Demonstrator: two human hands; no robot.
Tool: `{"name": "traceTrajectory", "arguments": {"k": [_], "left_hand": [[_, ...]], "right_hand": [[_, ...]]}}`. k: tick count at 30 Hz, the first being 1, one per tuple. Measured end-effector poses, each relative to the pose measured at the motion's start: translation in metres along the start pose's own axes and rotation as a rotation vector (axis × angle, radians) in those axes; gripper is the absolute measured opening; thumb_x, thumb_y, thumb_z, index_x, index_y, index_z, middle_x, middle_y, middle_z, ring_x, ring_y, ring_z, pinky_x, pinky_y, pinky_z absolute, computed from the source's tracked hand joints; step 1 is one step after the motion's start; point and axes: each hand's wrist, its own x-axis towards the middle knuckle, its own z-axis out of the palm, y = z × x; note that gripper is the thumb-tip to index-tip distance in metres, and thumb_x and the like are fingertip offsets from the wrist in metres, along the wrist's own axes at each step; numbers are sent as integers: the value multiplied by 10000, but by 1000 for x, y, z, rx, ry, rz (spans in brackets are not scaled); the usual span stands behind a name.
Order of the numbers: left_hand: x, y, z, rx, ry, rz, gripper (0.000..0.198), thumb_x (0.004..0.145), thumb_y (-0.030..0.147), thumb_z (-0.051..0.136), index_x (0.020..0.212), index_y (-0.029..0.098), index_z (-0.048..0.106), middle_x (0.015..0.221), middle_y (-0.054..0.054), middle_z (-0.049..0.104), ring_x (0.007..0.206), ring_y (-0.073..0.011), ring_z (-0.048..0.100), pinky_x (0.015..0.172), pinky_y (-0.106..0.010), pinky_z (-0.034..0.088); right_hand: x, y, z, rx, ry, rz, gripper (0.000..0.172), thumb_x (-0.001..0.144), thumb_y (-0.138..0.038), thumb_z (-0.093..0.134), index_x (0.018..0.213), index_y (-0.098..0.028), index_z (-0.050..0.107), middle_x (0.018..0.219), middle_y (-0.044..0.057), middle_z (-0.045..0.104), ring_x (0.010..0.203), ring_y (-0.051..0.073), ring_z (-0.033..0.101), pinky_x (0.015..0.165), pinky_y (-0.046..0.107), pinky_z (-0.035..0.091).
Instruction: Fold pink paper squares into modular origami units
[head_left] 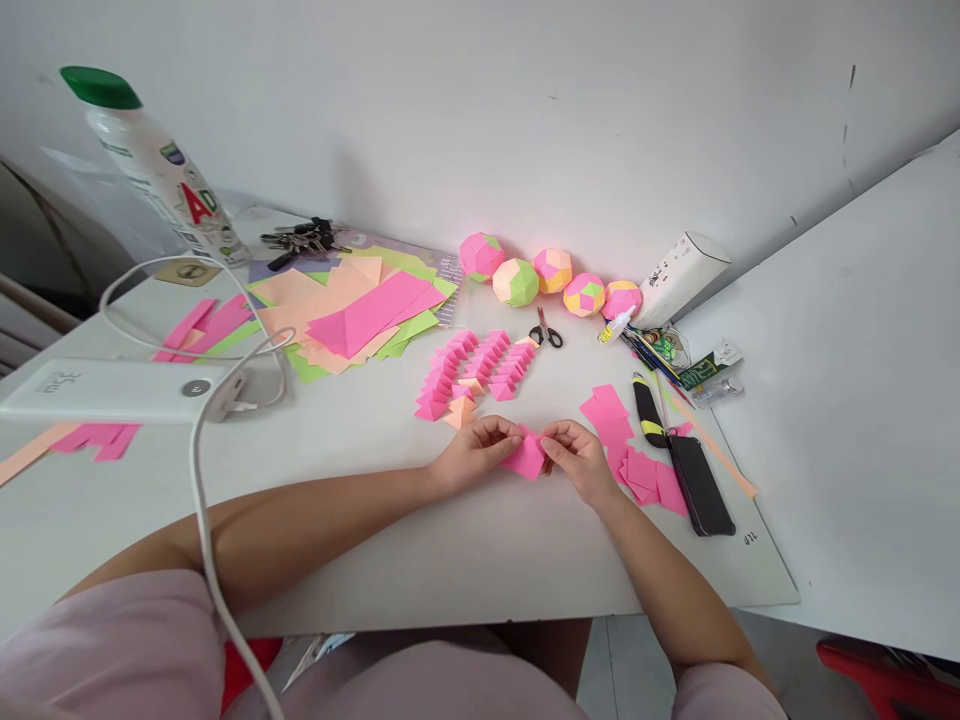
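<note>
Now, we pinched one pink sheet in left hand and right hand; folded pieces lay finished, flat squares lay unfolded.

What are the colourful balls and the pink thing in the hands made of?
The colourful balls look like folded paper: flat matte facets in pink, green and yellow with sharp creases. The pink thing, pinched by the left hand and right hand, seems thin matte paper too, since it holds crisp folds.

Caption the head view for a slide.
At the table, left hand and right hand pinch a pink paper piece near folded pink units.
</note>
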Motion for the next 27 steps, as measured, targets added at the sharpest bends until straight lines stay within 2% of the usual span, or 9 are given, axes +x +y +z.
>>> {"name": "traceTrajectory", "arguments": {"k": [4,11,17,27], "left_hand": [[3,-3,-1,-85,-31,17,209,752,309,651,869,141,609,853,-60,682,780,-180,645,755,-361,505],[3,-7,-1,-134,-107,4,260,726,260,680,954,161,602,815,-42,704,765,-189,673,731,-370,538],[2,-6,0,-146,-60,-33,257,691,230,711,913,146,614,790,-35,701,751,-175,673,703,-326,546],[2,-6,-1,-127,-54,-50,274,675,260,723,899,140,621,802,-40,700,753,-178,667,716,-339,535]], "right_hand": [[0,3,-1,14,-23,11,211,741,-311,679,865,-171,582,581,-33,637,487,116,607,487,248,494],[-2,5,0,-3,-110,19,179,761,-296,661,876,-166,616,599,-13,657,511,119,617,508,252,516],[-3,4,0,-64,-117,21,163,771,-286,649,889,-175,637,668,0,678,547,110,624,542,242,534],[-6,1,2,-141,-107,9,193,775,-304,640,908,-165,629,707,21,692,569,120,639,566,253,549]]}}
